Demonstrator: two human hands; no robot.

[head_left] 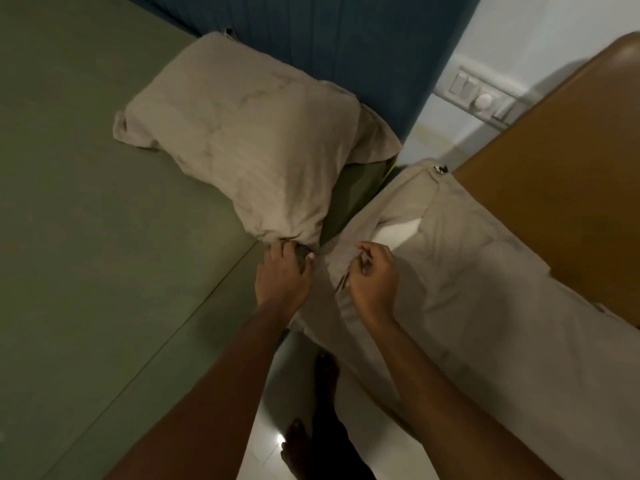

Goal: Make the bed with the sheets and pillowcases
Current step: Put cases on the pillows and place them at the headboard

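Observation:
A pillow in a beige pillowcase [242, 140] lies on the green-sheeted bed [86, 202] against the blue headboard [329, 39]. My left hand [282, 275] grips the pillow's near corner at the bed's edge. A second pillow [467, 271] in a beige case hangs off the bed's side to the right, with white pillow showing through an opening [398, 230]. My right hand [372, 275] pinches a fold of that case's fabric near its open end.
A brown wooden surface [571, 168] stands to the right of the second pillow. A switch panel [481, 98] is on the white wall behind. My bare feet [311, 427] stand on the pale tiled floor below.

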